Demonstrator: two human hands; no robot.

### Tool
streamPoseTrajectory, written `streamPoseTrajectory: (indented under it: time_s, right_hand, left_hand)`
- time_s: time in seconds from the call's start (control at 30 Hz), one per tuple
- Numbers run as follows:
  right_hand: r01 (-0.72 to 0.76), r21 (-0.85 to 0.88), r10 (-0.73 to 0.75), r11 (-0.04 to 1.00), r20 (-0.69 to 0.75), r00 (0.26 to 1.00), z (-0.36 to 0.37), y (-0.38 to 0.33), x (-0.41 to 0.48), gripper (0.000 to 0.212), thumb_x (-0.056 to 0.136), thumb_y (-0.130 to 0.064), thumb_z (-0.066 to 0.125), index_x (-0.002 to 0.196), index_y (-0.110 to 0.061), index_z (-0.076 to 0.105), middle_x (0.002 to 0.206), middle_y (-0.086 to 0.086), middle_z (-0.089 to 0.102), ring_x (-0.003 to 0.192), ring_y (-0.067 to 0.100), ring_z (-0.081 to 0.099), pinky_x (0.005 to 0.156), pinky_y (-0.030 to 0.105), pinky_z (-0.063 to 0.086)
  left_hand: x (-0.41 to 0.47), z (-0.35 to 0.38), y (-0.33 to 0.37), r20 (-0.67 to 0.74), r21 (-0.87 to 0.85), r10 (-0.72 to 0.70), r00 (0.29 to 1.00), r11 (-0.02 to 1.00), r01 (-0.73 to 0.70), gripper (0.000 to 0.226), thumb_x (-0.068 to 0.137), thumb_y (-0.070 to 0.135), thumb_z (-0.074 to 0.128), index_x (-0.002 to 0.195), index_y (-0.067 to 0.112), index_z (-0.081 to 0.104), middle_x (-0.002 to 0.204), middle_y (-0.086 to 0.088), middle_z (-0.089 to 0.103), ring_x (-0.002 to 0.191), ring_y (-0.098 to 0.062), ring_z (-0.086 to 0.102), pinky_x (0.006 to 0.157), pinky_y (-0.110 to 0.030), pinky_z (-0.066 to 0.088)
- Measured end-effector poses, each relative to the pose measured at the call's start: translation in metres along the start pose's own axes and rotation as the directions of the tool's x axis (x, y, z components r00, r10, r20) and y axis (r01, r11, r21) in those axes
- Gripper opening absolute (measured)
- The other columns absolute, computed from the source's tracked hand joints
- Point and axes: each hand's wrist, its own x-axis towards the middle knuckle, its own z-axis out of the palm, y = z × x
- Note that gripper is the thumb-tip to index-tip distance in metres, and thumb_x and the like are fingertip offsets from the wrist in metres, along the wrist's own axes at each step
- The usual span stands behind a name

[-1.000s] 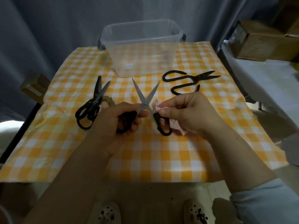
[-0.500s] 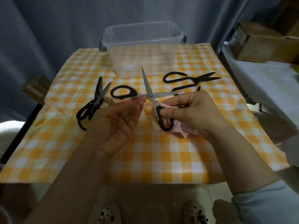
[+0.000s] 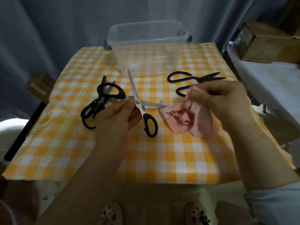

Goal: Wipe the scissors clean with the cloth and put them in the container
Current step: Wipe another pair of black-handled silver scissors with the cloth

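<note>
My left hand (image 3: 119, 115) holds a pair of steel scissors (image 3: 138, 101) with black handles, spread wide open above the checked table. One blade points up toward the container, the other points right into a pink cloth (image 3: 183, 118). My right hand (image 3: 217, 96) pinches the cloth's upper edge and lifts it, blurred; the cloth hangs down to the table. A clear plastic container (image 3: 146, 49) stands at the back of the table, nothing visible inside.
Black scissors (image 3: 95, 108) lie left of my left hand. Black iron shears (image 3: 193, 79) lie right of the container, partly behind my right hand. The yellow checked tablecloth (image 3: 162, 159) covers the table. A cardboard box (image 3: 266, 41) sits on a side surface at right.
My right hand let go of the scissors' handle and drew the cloth out to the right. The left hand now holds the wide-open scissors alone.
</note>
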Motion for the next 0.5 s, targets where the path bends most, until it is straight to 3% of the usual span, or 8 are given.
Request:
streamPoseTrajectory:
  time_s: [0.07,0.13,0.23,0.37,0.5]
  right_hand:
    - [0.174,-0.072,-0.185,0.982,-0.206,0.961,0.000,0.003,0.004,0.020,0.081,-0.012,0.072,0.089,-0.030,0.069,0.089,-0.010,0.068,0.083,-0.012,0.060,0.076,0.009,0.049]
    - [0.322,-0.189,-0.365,0.928,-0.284,0.887,0.008,0.003,0.003,0.025,0.083,-0.012,0.070,0.101,-0.028,0.067,0.104,-0.006,0.059,0.093,-0.017,0.050,0.082,0.005,0.043]
    - [0.512,-0.227,-0.549,0.829,-0.150,0.822,0.031,0.006,-0.003,0.024,0.082,-0.013,0.070,0.106,-0.020,0.070,0.102,-0.007,0.047,0.095,-0.006,0.047,0.084,0.010,0.044]
    - [0.379,0.032,-0.377,0.925,0.211,0.902,0.054,0.010,-0.017,0.019,0.082,-0.012,0.071,0.101,-0.017,0.073,0.095,-0.005,0.062,0.093,0.003,0.059,0.081,0.021,0.052]
    - [0.181,0.249,-0.244,0.952,0.253,0.936,0.050,0.009,-0.018,0.011,0.086,-0.015,0.066,0.080,-0.013,0.076,0.091,-0.002,0.071,0.095,0.002,0.063,0.084,0.020,0.052]
  left_hand:
    - [-0.002,0.001,-0.001,0.057,0.053,0.003,0.998,0.999,-0.006,0.032,0.090,0.006,0.058,0.066,0.020,0.075,0.075,-0.001,0.073,0.078,-0.020,0.070,0.072,-0.028,0.059]
    - [-0.005,0.004,-0.002,0.105,0.091,-0.015,0.994,0.996,0.006,0.036,0.090,0.005,0.057,0.062,0.021,0.075,0.070,0.000,0.073,0.070,-0.014,0.071,0.067,-0.023,0.058]
    - [-0.010,0.008,-0.005,0.139,0.145,-0.016,0.990,0.989,-0.005,0.033,0.089,0.005,0.059,0.063,0.018,0.073,0.062,0.000,0.069,0.059,-0.008,0.066,0.059,-0.018,0.055]
    - [-0.012,0.009,-0.008,0.167,0.140,0.007,0.986,0.990,-0.031,0.028,0.087,0.006,0.061,0.066,0.016,0.075,0.068,-0.002,0.071,0.065,-0.011,0.068,0.060,-0.019,0.054]
    - [-0.011,0.008,-0.008,0.159,0.096,0.006,0.987,0.995,-0.021,0.019,0.089,0.003,0.059,0.076,0.008,0.072,0.079,-0.006,0.074,0.075,-0.018,0.072,0.065,-0.022,0.056]
